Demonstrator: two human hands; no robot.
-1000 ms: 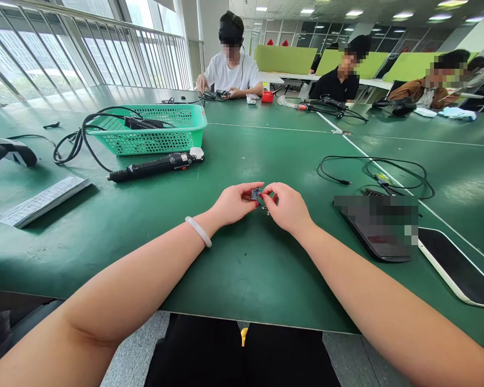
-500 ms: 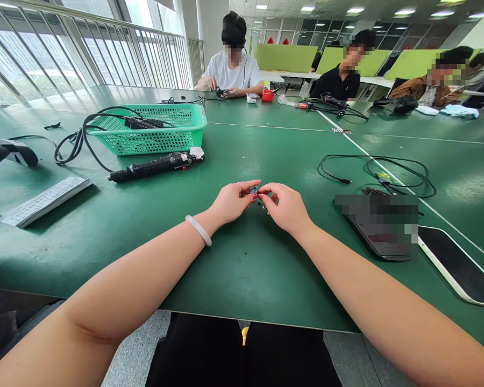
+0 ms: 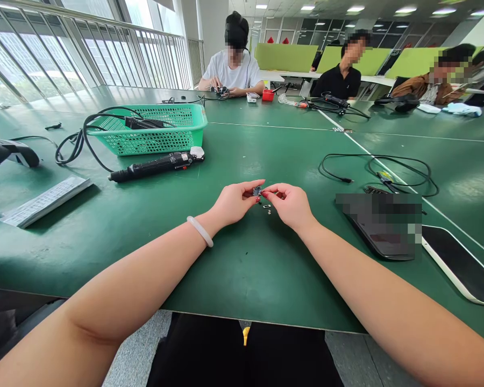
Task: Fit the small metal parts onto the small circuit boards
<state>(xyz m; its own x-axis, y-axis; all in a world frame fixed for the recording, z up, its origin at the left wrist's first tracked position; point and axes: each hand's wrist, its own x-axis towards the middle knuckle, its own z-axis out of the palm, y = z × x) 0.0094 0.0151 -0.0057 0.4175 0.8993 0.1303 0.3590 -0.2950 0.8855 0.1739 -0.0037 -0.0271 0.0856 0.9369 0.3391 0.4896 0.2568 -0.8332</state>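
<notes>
Between the thumb and fingers of my left hand (image 3: 237, 202) is a small dark part with light spots (image 3: 257, 191), perhaps a tiny circuit board; its exact kind is too small to tell. My right hand (image 3: 287, 203) meets it from the right, thumb and forefinger pinched at the part's edge. Whether those fingertips hold a separate piece cannot be made out. Just below the fingertips, a small dark frame-like piece (image 3: 267, 206) and a tiny silvery bit (image 3: 269, 212) lie on the green table (image 3: 242, 269).
A black electric screwdriver (image 3: 153, 165) lies before a green basket (image 3: 145, 141) holding cables. A white block (image 3: 46, 201) is at left. At right are a black cable (image 3: 334, 174), a blurred dark device (image 3: 377, 228) and a phone (image 3: 463, 263). People sit across the table.
Both hands have shifted slightly right with the small part. My right fingers have closed in more, and the little pieces on the table below show more clearly.
</notes>
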